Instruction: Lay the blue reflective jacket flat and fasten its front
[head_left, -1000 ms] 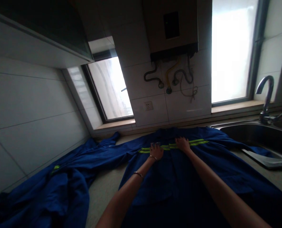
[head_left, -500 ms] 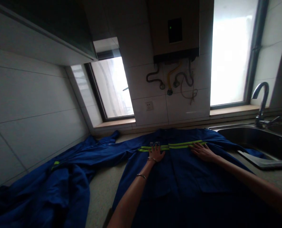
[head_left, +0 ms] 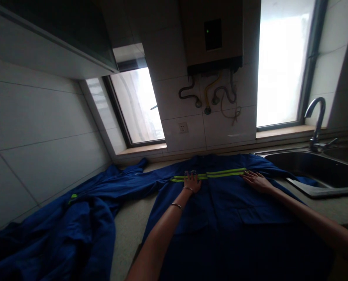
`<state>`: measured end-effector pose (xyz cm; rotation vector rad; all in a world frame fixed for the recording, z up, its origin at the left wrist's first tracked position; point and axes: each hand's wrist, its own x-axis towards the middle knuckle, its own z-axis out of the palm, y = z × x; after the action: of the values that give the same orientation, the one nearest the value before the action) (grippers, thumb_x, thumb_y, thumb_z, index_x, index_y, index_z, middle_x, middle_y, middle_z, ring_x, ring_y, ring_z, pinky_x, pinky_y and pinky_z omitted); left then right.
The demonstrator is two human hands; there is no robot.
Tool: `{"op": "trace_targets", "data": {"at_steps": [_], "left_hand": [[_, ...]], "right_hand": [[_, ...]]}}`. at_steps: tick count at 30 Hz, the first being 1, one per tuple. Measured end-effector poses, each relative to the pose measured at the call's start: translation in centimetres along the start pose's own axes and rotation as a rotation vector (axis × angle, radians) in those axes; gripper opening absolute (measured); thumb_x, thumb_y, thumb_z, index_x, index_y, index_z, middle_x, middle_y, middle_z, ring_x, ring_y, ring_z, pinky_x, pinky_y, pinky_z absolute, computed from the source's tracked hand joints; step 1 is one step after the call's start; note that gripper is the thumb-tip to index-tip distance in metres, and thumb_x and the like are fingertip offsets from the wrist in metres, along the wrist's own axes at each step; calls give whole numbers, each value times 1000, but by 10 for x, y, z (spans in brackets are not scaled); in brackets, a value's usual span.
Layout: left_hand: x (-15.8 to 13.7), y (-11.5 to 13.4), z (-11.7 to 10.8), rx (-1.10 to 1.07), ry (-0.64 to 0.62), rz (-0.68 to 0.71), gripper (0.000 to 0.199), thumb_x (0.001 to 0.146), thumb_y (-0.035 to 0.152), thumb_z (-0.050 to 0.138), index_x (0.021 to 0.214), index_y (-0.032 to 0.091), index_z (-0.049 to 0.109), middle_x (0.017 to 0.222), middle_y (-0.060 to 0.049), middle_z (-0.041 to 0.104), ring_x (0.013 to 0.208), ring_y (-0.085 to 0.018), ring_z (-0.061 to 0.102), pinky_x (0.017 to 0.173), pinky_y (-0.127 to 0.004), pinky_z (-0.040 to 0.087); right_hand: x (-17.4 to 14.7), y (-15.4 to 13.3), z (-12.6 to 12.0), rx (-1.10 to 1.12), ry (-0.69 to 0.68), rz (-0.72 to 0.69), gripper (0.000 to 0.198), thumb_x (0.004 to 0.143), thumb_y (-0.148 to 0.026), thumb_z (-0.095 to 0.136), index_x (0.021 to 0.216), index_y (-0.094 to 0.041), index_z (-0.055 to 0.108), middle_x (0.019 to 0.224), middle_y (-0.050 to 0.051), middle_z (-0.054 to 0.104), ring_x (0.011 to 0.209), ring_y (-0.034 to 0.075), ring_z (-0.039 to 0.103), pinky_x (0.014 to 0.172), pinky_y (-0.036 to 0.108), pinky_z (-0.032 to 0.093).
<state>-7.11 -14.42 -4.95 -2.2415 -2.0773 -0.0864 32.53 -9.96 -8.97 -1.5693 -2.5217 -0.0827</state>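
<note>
A blue work jacket (head_left: 221, 199) with yellow-green stripes across its chest lies spread out on the counter. My left hand (head_left: 192, 183) rests flat on the stripe at the jacket's left chest, fingers apart, just below a small badge. On the other side of the front, my right hand (head_left: 257, 181) lies flat with its fingers stretched out, touching the end of the stripe. One sleeve reaches left, and the other runs right to the sink's edge. Neither hand grips the cloth.
More blue clothing (head_left: 74, 230) lies bunched on the counter (head_left: 130, 230) at left. To the right is a sink (head_left: 305, 164) with a curved faucet (head_left: 317, 121). A water heater (head_left: 215, 35) with pipes hangs on the tiled wall between two windows.
My right hand has slid outward to the right along the chest stripe. My left hand stays at about the same spot on the jacket. The view has shifted slightly.
</note>
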Motion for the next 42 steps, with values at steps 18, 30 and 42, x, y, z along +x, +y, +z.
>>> {"op": "trace_targets", "data": {"at_steps": [18,30,42], "left_hand": [[-43,-5,3,-137,-20,259,56,92,49,14,137,23,34,145,-7,29,133,-27,23,105,-50,24],[-50,0,-9,-359,11,194,42,92,31,27,119,21,56,128,-10,51,125,-25,39,103,-43,34],[-102,-195,-168,-667,305,-635,54,94,28,9,102,-5,51,92,-20,64,73,-17,61,55,-26,47]], "right_hand": [[2,12,11,34,142,-51,46,88,-50,25,128,-38,45,138,-4,40,128,25,32,101,49,26],[2,13,11,65,149,-13,50,89,-52,22,126,-34,49,135,-3,43,128,22,33,102,43,29],[0,7,4,46,164,-20,48,89,-50,23,124,-34,52,135,-3,44,126,22,37,101,42,30]]}}
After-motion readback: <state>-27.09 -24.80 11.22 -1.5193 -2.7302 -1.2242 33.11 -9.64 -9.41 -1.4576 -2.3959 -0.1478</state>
